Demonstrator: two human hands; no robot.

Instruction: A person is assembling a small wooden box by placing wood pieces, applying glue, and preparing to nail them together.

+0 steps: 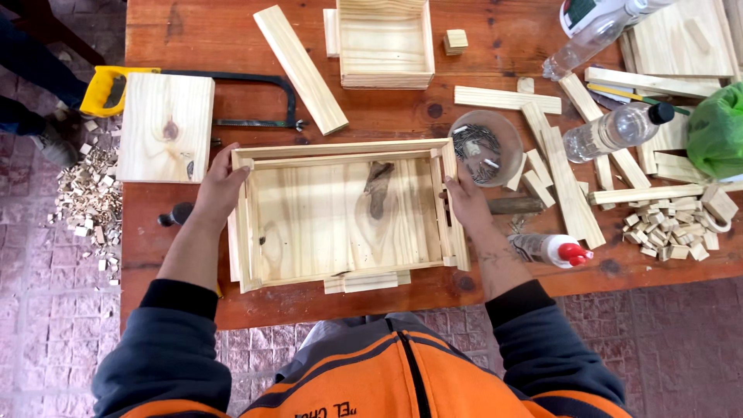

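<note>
A cluttered red workbench [495, 46]: left hand [219, 188] and right hand [467, 197] each clasp an end of the shallow wooden tray [340, 217], steadying its loose slats at the bench's near edge.

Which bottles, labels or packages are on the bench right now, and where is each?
Glue bottle: lying right of the wooden tray, pale body, red cap.
Clear bottle: lying right of the bowl of nails, black cap.
Second clear bottle: top right, lying slanted.
White container with dark green label: top edge.
Green bag: far right.
</note>
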